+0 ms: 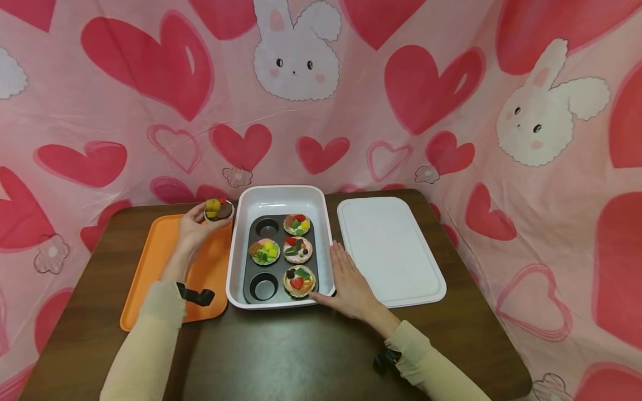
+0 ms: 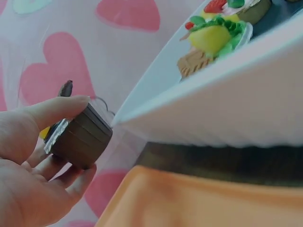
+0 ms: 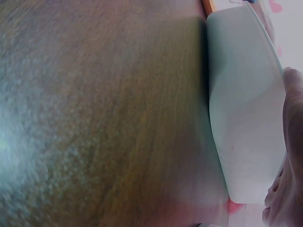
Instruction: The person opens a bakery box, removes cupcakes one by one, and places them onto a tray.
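Note:
My left hand (image 1: 193,227) grips a toy cupcake (image 1: 219,210) with a brown cup and yellow and red toppings, raised over the far end of the orange tray (image 1: 135,301). In the left wrist view, thumb and fingers curl round the brown cup (image 2: 85,137). My right hand (image 1: 351,287) rests with straight fingers along the right side of the white bin (image 1: 234,262), its thumb at the near rim. Inside the bin lies a dark muffin pan (image 1: 281,283). Toy tarts (image 1: 299,280) fill the pan's right column and its middle left cup; the far left and near left cups hold nothing.
A white lid (image 1: 391,250) lies flat to the right of the bin. The bin stands between the orange tray and this lid on a dark wooden table (image 1: 251,356). A pink curtain with hearts and rabbits (image 1: 371,106) hangs right behind the table.

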`<state>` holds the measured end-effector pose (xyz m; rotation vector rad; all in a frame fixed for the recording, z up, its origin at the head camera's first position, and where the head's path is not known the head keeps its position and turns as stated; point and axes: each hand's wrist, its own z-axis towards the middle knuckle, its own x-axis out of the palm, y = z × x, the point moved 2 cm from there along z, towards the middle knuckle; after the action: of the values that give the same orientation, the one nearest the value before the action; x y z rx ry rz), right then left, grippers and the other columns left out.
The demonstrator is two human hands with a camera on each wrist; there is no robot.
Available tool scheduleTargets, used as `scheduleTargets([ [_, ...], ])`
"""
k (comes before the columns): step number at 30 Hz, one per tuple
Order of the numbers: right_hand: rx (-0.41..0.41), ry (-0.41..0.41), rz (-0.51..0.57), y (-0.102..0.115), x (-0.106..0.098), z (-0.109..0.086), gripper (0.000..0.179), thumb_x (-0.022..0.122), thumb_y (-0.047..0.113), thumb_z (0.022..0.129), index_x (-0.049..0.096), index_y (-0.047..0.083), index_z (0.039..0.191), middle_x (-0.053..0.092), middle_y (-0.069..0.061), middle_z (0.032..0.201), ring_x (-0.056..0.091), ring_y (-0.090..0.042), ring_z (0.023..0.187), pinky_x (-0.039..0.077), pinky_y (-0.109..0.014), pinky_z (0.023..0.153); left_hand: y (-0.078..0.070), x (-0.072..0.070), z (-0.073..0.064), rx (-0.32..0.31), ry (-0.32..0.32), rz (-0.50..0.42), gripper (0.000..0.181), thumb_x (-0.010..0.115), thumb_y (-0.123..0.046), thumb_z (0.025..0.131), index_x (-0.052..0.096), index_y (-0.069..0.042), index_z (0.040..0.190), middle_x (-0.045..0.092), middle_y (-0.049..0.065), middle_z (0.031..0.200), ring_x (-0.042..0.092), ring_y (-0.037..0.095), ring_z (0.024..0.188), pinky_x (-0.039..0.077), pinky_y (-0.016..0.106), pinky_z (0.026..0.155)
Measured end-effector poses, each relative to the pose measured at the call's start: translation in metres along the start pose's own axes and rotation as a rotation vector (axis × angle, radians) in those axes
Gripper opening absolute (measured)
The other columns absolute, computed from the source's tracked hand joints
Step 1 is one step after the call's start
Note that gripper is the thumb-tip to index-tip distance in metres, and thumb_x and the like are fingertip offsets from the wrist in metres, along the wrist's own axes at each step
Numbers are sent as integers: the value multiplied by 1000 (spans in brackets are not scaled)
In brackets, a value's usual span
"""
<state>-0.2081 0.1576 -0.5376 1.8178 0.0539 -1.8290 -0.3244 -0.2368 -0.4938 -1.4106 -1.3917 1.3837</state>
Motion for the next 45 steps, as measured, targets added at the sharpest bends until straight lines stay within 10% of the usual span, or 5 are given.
scheduleTargets([
  [17,10,3,10,0,-2,0,129,73,72,92,7,-2,175,8,-23,185,13,-39,173,22,-56,139,35,-8,21,30,-129,102,84,84,-26,99,40,-8,170,46,17,174,44,36,157,38,51,134],
  [37,15,16,23,0,0,0,128,71,73,92,6,0,176,7,-19,186,11,-37,174,20,-55,139,51,3,30,113,-113,138,79,82,-14,100,41,2,166,48,25,169,53,42,146,42,55,130],
  [45,16,24,27,1,0,1,128,70,74,93,5,1,176,6,-19,186,10,-36,174,19,-55,140,53,1,30,56,-119,97,84,82,-19,100,37,0,169,51,25,168,51,40,152,40,52,132],
])
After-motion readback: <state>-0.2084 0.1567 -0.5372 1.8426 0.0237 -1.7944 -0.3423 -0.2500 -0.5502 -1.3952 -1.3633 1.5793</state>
